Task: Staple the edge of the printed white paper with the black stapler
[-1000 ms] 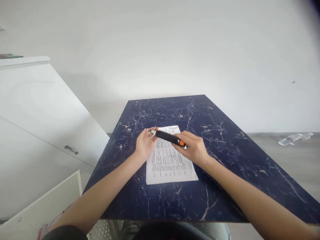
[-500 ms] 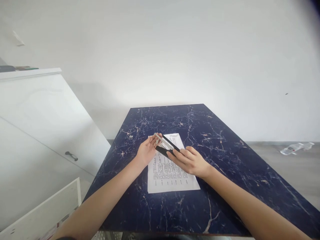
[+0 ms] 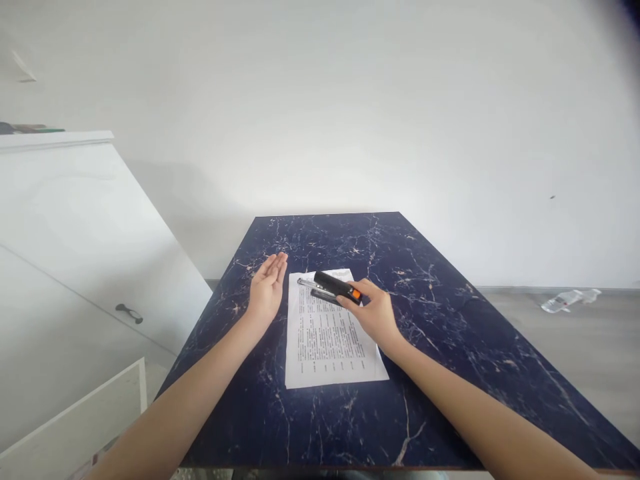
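Note:
A black stapler (image 3: 332, 287) with an orange patch near its rear is in the grip of my right hand (image 3: 375, 312). Its metal staple channel sticks out to the left, with the black upper and lower parts on either side. Beneath it, printed paper (image 3: 325, 370) lies on the dark blue marbled table (image 3: 240, 407); the stapler covers some of the text. To the left of the paper, my left hand (image 3: 267, 287) is apart from the stapler, fingers stretched out and palm partly turned up. Nothing I can make out is in it.
A white cabinet (image 3: 100, 233) with a dark handle (image 3: 129, 313) stands left of the table. At lower left is a pale, white-edged panel (image 3: 100, 407). A clear plastic item (image 3: 565, 300) lies on the floor at right, and a plain wall (image 3: 320, 120) rises behind the table.
My left hand has let go of the stapler's front end and moved left. My right hand has turned the stapler, so its orange patch now shows. The paper stays on the table.

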`<move>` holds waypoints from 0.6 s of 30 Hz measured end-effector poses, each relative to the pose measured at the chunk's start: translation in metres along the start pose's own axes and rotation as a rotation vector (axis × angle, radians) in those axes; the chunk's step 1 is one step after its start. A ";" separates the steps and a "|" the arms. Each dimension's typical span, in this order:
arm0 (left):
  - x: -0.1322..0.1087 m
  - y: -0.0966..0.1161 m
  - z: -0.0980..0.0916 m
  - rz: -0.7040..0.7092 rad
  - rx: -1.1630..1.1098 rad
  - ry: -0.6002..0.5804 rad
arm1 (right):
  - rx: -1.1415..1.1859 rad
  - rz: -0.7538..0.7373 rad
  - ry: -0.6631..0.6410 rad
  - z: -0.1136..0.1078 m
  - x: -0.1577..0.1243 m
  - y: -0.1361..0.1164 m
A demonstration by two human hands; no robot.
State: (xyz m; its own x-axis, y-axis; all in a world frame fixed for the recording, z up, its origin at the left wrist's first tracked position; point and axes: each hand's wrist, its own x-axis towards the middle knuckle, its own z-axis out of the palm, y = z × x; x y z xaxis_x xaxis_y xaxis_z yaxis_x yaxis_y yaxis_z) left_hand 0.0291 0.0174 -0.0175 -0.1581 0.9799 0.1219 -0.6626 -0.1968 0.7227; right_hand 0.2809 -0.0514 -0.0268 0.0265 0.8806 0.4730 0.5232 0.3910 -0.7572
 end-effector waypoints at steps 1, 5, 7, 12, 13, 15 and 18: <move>-0.001 0.003 0.002 0.050 0.029 -0.024 | 0.036 0.027 -0.039 0.003 -0.001 0.001; -0.021 0.010 0.023 0.099 0.155 -0.128 | 0.090 0.050 -0.138 0.018 -0.007 0.009; -0.036 0.009 0.032 0.033 0.230 -0.176 | 0.066 0.051 -0.182 0.023 -0.007 0.013; -0.064 0.001 0.036 -0.150 0.409 -0.308 | -0.070 -0.199 -0.117 0.015 -0.001 0.013; -0.067 -0.001 0.034 -0.158 0.447 -0.336 | -0.080 -0.307 -0.075 0.010 0.001 0.012; -0.069 -0.003 0.031 -0.155 0.527 -0.407 | -0.116 -0.536 -0.058 0.000 0.003 0.010; -0.069 -0.004 0.028 -0.111 0.654 -0.516 | -0.231 -0.815 -0.169 -0.013 0.006 0.010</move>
State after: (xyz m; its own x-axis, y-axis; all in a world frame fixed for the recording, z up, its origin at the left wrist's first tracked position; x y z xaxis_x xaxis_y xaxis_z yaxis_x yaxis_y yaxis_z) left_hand 0.0628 -0.0481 -0.0100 0.3430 0.9160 0.2078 -0.0711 -0.1953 0.9782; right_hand 0.2975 -0.0456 -0.0252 -0.5504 0.3841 0.7413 0.4844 0.8701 -0.0911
